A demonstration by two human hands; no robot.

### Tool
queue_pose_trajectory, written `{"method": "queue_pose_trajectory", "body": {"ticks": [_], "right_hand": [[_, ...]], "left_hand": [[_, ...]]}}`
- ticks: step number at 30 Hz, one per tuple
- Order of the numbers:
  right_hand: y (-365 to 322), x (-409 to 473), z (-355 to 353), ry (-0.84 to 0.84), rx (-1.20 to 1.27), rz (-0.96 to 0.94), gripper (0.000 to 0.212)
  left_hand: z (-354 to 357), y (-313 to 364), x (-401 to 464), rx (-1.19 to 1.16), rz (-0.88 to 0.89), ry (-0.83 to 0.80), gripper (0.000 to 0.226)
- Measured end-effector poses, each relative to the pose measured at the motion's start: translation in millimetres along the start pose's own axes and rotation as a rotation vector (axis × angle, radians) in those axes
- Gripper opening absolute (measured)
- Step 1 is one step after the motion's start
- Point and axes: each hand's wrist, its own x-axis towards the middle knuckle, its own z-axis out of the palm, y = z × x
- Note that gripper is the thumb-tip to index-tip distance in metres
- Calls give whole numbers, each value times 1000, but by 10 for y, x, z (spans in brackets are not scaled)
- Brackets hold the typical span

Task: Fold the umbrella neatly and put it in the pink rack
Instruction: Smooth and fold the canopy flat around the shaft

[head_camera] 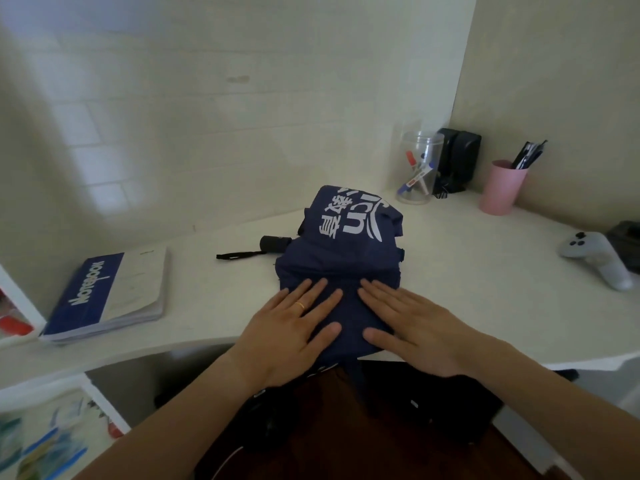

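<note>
Both hands, left point(294, 327) and right point(412, 327), spread flat in an open-palmed grip on the navy umbrella point(346, 258) canopy at the white worktop point(467, 271) edge; beneath the grip, loose overhanging cloth likely to slip and unfold once released.

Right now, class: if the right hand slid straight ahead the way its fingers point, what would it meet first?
The right hand points up-left across the umbrella, so it would probably meet the raised fold of blue fabric just ahead; depth is uncertain.
</note>
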Motion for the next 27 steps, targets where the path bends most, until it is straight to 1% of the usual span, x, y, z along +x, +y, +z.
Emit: {"method": "queue_pose_trajectory", "body": {"ticks": [2,3,4,6,7,8,9,10,11,12,13,14,16,17,19,23,25,27], "right_hand": [[74,-120,-73,-13,0,20,76],[87,-147,-122,44,40,65,72],[74,-137,-198,159,121,135,63],[16,17,-439,504,428,330,46],[10,152,-580,634,609,464,47],[10,292,-740,674,767,598,56],[0,419,-888,642,916,695,65],[7,537,-991,585,1064,737,68],[9,634,-1054,536,1207,723,61],[-15,709,-1107,509,1338,671,49],[-36,754,-1143,509,1457,605,38],[-37,777,-1158,513,1564,534,32],[-41,745,-1157,484,1715,368,36],[-55,703,-1147,459,1737,302,38],[-82,613,-1082,434,1705,237,32],[-122,432,-919,487,1543,264,38],[-148,340,-847,494,1509,277,35],[-182,257,-735,494,1469,265,29]], "left_hand": [[-2,21,-4,7,-3,11,62],[4,30,-6,2,-5,20,61],[9,38,-7,-4,-10,25,61],[14,41,-21,-16,-12,34,60],[14,39,-24,-19,-12,39,60],[8,40,-21,-20,-13,39,59],[-2,45,-14,-20,-14,34,59],[-12,51,-12,-19,-13,27,59],[-16,51,-13,-15,-10,23,59],[-23,53,-15,-10,-7,27,58],[-28,53,-19,-5,-2,35,58],[-42,59,-23,-3,3,41,58],[-68,71,-27,16,12,46,56],[-69,67,-28,25,19,47,56],[-71,51,-35,32,33,53,55],[-98,77,-54,125,77,199,52],[-96,120,-65,155,95,268,50],[-105,164,-88,135,96,294,52]]}}
